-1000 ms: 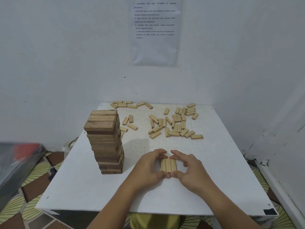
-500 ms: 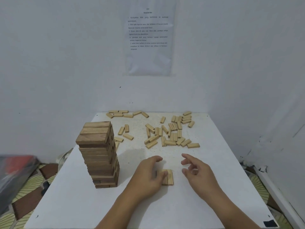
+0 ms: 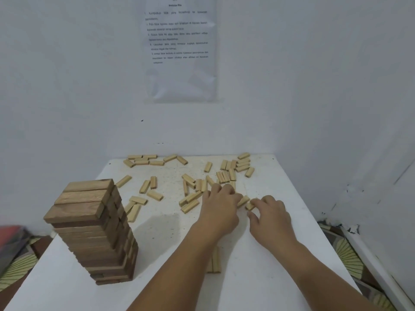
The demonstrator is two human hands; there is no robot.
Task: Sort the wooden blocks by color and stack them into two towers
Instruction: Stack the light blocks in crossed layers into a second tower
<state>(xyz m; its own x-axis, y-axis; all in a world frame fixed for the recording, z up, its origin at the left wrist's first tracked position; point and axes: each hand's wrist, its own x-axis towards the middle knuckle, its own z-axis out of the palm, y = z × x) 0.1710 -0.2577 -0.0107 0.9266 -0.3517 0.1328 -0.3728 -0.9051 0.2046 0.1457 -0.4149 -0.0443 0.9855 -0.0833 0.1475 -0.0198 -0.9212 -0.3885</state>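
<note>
A tall tower of dark brown blocks [image 3: 96,230] stands at the table's left. Several pale blocks [image 3: 190,185] lie scattered across the far half. A flat row of pale blocks [image 3: 216,261] lies near the front, partly hidden under my left forearm. My left hand [image 3: 221,206] lies palm down over the near edge of the scattered pile, its fingers curled onto pale blocks that it hides. Just to its right, my right hand [image 3: 269,215] pinches a pale block [image 3: 249,206] between thumb and fingers. Another pale block [image 3: 243,200] lies between the two hands.
The white table [image 3: 280,265] stands in a corner, with walls behind and to the right. A printed sheet [image 3: 179,48] hangs on the back wall. A red and grey thing [image 3: 9,239] sits low at the left over the patterned floor [image 3: 345,250].
Both hands left the flat row of pale blocks and reached forward to the scattered pile. The right hand has taken hold of a pale block. The camera tilted up.
</note>
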